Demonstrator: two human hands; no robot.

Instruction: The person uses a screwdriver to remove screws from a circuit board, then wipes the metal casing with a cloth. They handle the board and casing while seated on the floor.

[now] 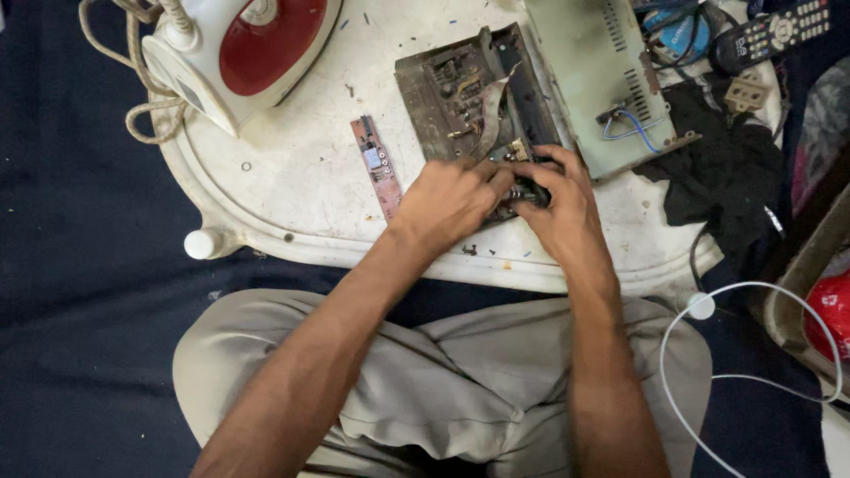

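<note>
An opened, dusty electronic box with a brown circuit board (456, 93) lies on a white round table (301, 190). My left hand (447, 202) and my right hand (560, 205) meet at the box's near corner, fingers pinched on a small dark part (522, 188) there. What exactly the fingers grip is hidden by the hands. A narrow reddish circuit strip (378, 166) lies just left of my left hand.
A white and red clothes iron (239, 53) with a coiled cord stands at the table's far left. A pale metal cover (598, 80) with blue wires, a black cloth (722, 173), a remote control (770, 34) and a white cable (753, 372) lie to the right.
</note>
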